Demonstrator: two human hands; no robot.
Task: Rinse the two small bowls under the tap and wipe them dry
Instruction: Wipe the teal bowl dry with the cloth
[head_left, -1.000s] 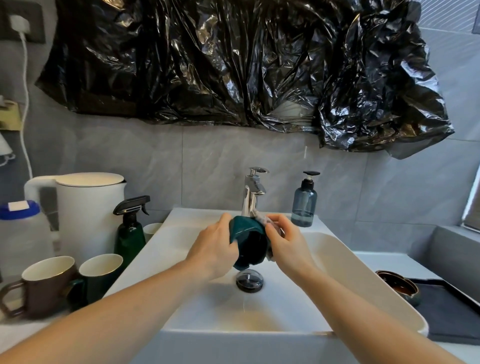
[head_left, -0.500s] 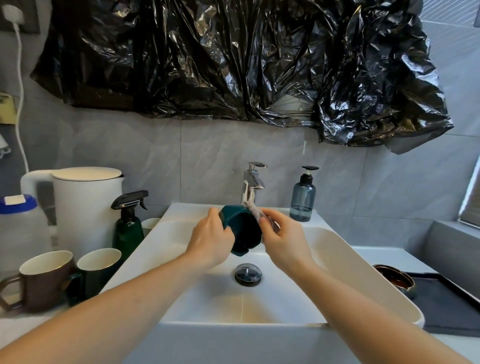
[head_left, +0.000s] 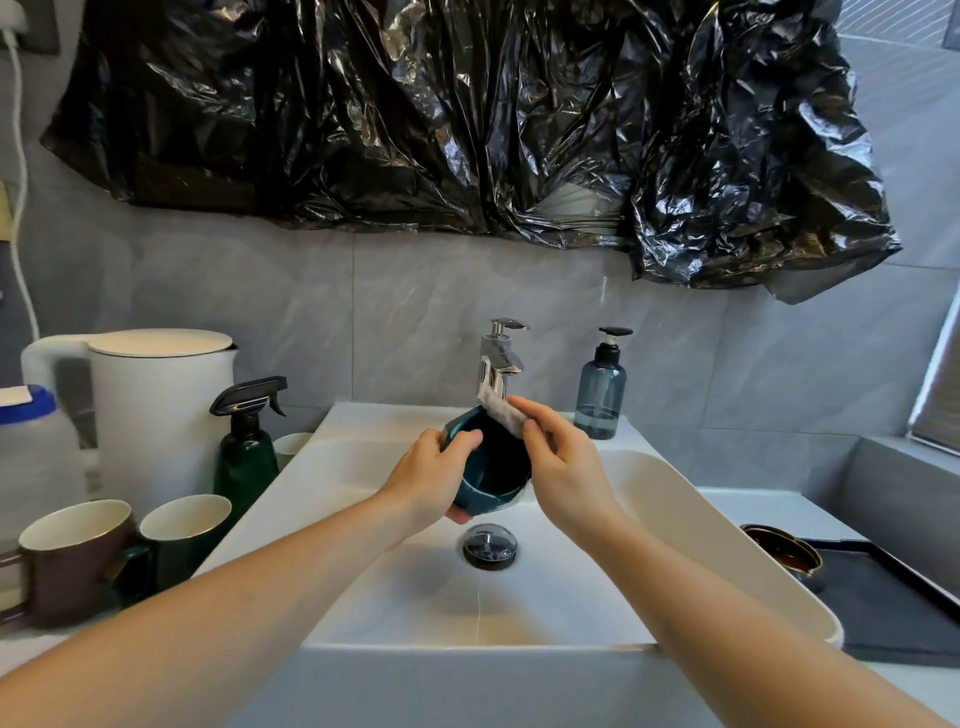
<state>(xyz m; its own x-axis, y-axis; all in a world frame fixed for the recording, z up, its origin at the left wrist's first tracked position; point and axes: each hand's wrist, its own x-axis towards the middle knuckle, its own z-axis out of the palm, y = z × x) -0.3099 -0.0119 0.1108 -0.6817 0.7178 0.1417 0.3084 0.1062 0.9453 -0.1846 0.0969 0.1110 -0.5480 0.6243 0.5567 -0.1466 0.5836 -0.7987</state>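
Our left hand (head_left: 434, 480) grips the teal bowl (head_left: 493, 475) over the sink (head_left: 675, 519); our right hand (head_left: 563, 467) pinches a grey cloth (head_left: 501, 413) at its rim.

Person's arms, head view: both showing bare.
Left hand (head_left: 434, 475) and right hand (head_left: 563, 467) are wearing no gloves, rings, watch or bands; forearms are running bare to the frame's lower edge, with no sleeve or cuff showing. Fingernails are appearing short and unpainted.
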